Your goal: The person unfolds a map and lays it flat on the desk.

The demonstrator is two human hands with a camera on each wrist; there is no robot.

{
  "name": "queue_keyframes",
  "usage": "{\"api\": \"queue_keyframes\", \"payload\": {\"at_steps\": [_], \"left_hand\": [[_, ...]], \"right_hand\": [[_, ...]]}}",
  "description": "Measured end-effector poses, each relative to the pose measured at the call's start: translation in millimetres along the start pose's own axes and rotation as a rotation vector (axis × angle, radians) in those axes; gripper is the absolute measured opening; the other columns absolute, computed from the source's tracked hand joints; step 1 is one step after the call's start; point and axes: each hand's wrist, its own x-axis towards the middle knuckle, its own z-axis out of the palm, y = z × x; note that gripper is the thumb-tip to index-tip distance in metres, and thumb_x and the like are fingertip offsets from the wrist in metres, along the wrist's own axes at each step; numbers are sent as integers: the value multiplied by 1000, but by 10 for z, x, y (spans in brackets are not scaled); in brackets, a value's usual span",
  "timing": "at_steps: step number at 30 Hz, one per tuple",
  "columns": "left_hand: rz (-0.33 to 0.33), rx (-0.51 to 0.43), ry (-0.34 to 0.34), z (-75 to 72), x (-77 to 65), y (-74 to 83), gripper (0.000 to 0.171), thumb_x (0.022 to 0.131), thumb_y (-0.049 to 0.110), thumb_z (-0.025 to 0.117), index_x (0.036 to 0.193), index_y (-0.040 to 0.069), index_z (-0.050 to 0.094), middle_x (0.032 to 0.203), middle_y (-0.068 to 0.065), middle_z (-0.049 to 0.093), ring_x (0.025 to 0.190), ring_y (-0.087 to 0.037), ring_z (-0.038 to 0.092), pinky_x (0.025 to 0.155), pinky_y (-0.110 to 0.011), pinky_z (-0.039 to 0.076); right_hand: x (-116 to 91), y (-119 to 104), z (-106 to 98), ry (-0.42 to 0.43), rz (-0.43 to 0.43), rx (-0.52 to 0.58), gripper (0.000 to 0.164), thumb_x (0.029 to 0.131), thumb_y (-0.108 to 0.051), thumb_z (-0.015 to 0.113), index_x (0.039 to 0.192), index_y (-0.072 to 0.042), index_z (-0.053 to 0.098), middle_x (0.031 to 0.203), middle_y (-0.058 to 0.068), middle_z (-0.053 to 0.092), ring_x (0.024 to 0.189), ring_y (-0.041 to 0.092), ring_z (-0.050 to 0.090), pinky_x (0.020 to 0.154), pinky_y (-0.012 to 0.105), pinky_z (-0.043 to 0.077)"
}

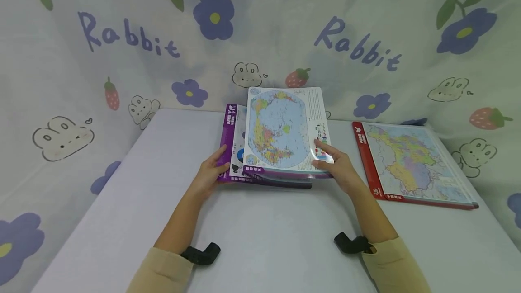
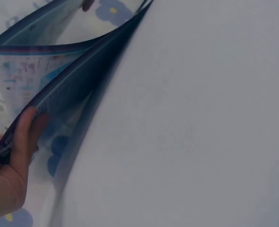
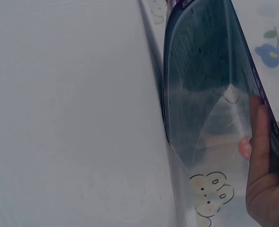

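Note:
A laminated world map with purple edging stands lifted in the middle of the head view, its layers partly spread. Its purple-bordered cover shows at the left, under the upper sheet. My left hand grips the cover's left edge, while my right hand holds the upper sheet at its lower right side. In the left wrist view the left hand pinches the map's edge between thumb and fingers, and a gap shows between layers. The right wrist view has the right hand on the sheet's edge.
A red-bordered map of China lies flat on the white table at the right. Behind the table hangs a cloth printed with flowers, rabbits and strawberries. Black curved pieces are worn at both wrists.

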Motion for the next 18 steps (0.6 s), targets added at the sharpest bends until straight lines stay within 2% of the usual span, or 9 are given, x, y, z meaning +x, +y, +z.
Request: {"api": "queue_keyframes", "payload": {"at_steps": [5,8,13,18], "left_hand": [[3,16,28,-86,-20,-2,61,99,3,41,152,22,19,153,-15,27,128,-33,44,88,-24,51],[0,32,49,-132,-20,1,60,99,4,42,152,22,19,154,-13,26,131,-32,41,93,-26,49],[40,51,40,-194,4,-3,60,99,4,42,152,20,18,157,-11,19,138,-30,31,109,-38,35],[73,49,27,-273,-1,-46,59,100,4,41,152,18,18,158,-11,15,141,-30,26,111,-40,31]], "right_hand": [[-18,-26,-25,7,4,9,68,86,-18,70,146,-22,38,154,4,29,138,27,33,112,44,30],[-32,-54,-57,11,9,10,68,86,-18,69,146,-23,37,153,4,31,136,25,35,111,39,32],[-61,-93,-135,26,36,44,69,86,-19,70,146,-27,37,151,6,33,123,17,48,96,19,45],[-84,-127,-241,33,62,67,67,87,-20,69,145,-31,38,150,9,32,104,5,57,83,14,49]]}}
